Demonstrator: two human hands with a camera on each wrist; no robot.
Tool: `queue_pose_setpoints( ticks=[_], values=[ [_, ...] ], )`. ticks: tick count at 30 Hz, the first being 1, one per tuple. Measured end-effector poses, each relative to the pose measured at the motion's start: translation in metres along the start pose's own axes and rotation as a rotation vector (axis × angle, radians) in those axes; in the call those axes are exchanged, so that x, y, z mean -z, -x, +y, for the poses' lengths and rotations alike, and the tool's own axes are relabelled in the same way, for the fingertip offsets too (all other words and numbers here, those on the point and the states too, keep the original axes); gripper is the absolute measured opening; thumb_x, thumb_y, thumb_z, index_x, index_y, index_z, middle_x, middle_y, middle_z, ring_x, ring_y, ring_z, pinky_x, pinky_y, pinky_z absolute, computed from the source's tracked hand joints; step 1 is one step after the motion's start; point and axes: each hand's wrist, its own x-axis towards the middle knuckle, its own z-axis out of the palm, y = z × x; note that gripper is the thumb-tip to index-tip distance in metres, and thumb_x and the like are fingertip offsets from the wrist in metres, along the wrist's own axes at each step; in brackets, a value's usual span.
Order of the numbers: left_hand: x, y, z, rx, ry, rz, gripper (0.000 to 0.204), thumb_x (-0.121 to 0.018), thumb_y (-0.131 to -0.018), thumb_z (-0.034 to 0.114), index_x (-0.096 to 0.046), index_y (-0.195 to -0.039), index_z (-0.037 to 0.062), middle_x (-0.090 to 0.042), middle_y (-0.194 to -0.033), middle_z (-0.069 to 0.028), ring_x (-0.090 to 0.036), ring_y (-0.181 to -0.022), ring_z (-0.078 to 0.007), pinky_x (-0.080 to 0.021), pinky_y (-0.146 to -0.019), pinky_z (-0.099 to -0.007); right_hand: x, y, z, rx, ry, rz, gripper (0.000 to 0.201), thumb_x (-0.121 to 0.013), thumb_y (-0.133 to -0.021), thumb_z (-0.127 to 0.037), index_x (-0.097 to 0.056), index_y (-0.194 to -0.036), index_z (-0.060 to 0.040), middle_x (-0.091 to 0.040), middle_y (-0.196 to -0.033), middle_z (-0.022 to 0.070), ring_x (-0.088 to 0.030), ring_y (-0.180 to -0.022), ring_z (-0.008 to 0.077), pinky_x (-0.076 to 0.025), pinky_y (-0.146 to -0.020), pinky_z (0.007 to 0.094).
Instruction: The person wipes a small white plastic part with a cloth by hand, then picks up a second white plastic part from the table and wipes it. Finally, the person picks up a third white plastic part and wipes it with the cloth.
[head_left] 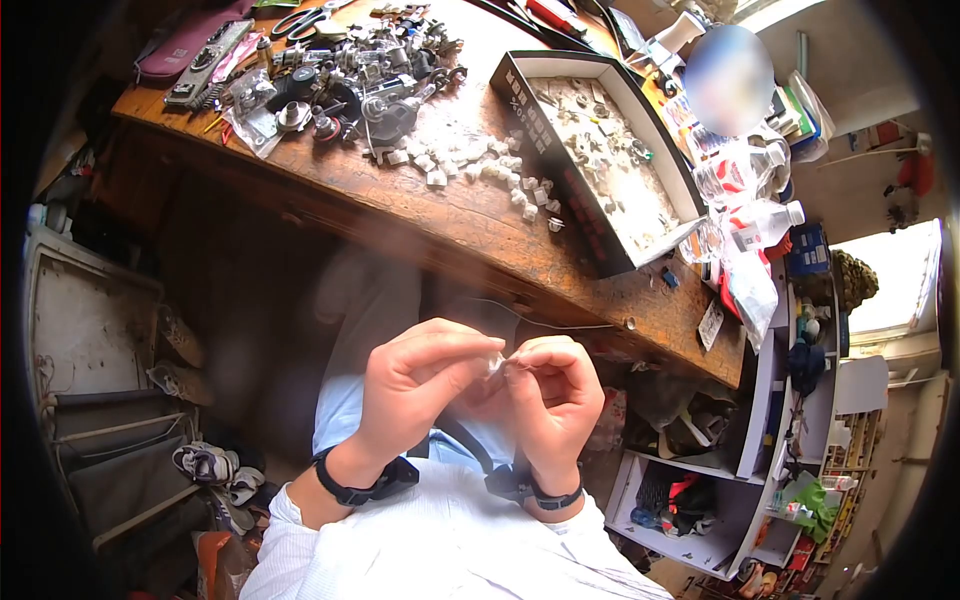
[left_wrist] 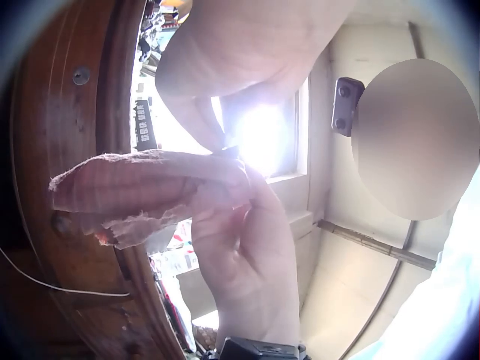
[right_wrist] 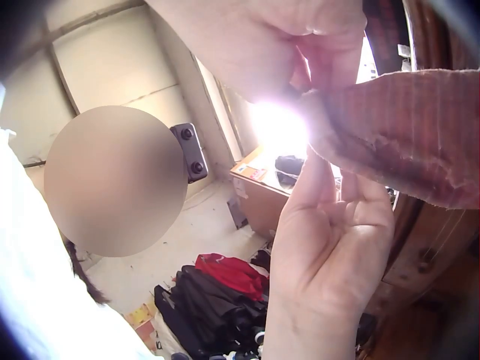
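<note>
In the head view my left hand and right hand meet over the lap. Their fingertips pinch a small whitish piece, mostly covered by the fingers. From below, the left wrist view has a reddish striped piece with ragged edges reaching out from the pinching fingers. The right wrist view shows the same striped piece on the side toward the desk. I cannot tell what kind of thing it is. Both hands are close together, with thumbs and index fingers bent toward each other.
Ahead is a wooden desk with a pile of metal and plastic parts and loose white plastic pieces. A black-sided box of small parts stands there, plastic bottles beside it. Shoes lie left; shelves stand right.
</note>
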Motion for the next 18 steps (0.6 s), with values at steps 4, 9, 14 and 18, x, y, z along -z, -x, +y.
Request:
queue_pose_setpoints(
  ticks=[4,9,14,18],
  values=[
    [0.0013,-0.0002,0.0006,0.013,0.017,-0.043,0.021,-0.063,-0.085,-0.01,-0.071,-0.103,-0.0028,-0.066,-0.101,-0.0103,-0.064,-0.087,-0.0136,-0.052,-0.075,-0.0235,-0.0002,-0.0018,0.0001,0.021,-0.008,-0.013,0.012,-0.063,-0.087,0.009,-0.059,-0.097,0.0042,-0.059,-0.099,0.0091,-0.063,-0.088,0.0126,-0.053,-0.078,0.0238],
    [0.0026,-0.0004,-0.0008,-0.017,0.006,-0.078,0.021,-0.062,-0.084,-0.014,-0.07,-0.102,-0.0054,-0.064,-0.104,-0.013,-0.065,-0.089,-0.0149,-0.054,-0.076,-0.0233,0.0022,-0.0023,0.0029,0.051,0.047,-0.026,0.013,-0.063,-0.087,0.009,-0.059,-0.098,0.0036,-0.059,-0.099,0.0099,-0.063,-0.088,0.0134,-0.053,-0.077,0.0239],
    [0.0001,-0.0002,0.0035,0.0,-0.009,-0.068,0.02,-0.062,-0.084,-0.014,-0.069,-0.101,-0.0071,-0.063,-0.105,-0.0142,-0.066,-0.093,-0.0181,-0.056,-0.079,-0.0256,0.0022,-0.0021,0.0028,0.063,0.093,-0.011,0.015,-0.063,-0.085,0.01,-0.06,-0.098,0.0033,-0.059,-0.098,0.011,-0.063,-0.087,0.0144,-0.053,-0.075,0.0244],
    [-0.0014,0.0011,0.0035,0.084,0.11,-0.042,0.018,-0.062,-0.084,-0.014,-0.068,-0.1,-0.0081,-0.064,-0.106,-0.0155,-0.066,-0.094,-0.0187,-0.056,-0.079,-0.0267,0.0066,-0.0014,0.0082,0.135,0.118,-0.036,0.016,-0.064,-0.083,0.012,-0.061,-0.097,0.0031,-0.06,-0.097,0.0121,-0.063,-0.084,0.0154,-0.053,-0.073,0.0242]
  ],
)
